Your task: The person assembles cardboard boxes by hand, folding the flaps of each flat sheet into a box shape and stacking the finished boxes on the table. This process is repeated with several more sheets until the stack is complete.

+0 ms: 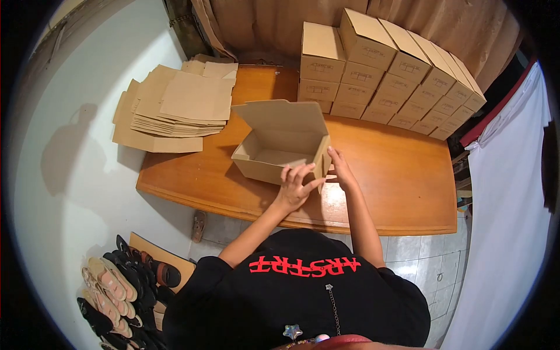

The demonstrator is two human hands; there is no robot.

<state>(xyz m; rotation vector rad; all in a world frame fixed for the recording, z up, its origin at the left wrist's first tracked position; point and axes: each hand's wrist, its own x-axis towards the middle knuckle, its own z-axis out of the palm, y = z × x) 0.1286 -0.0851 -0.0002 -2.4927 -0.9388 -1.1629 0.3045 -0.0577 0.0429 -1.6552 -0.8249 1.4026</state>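
Observation:
A brown cardboard box (262, 168) stands on the wooden table in front of me, its lid raised at the back and its inside bare. My left hand (295, 188) grips the near right corner, fingers over the top edge of the front wall and thumb stretched toward the right side. On the right end of the same box, my right hand (342, 169) holds the side panel, thumb up along it and the other fingers partly hidden. A flap juts down near that corner, between the two hands.
Flat cardboard blanks (195, 96) lie piled on the table's left end. Closed boxes (367, 49) are stacked in rows at the back right. The wooden table (396, 169) has a curved front edge. Sandals (114, 286) sit at lower left; a white cloth (510, 175) hangs right.

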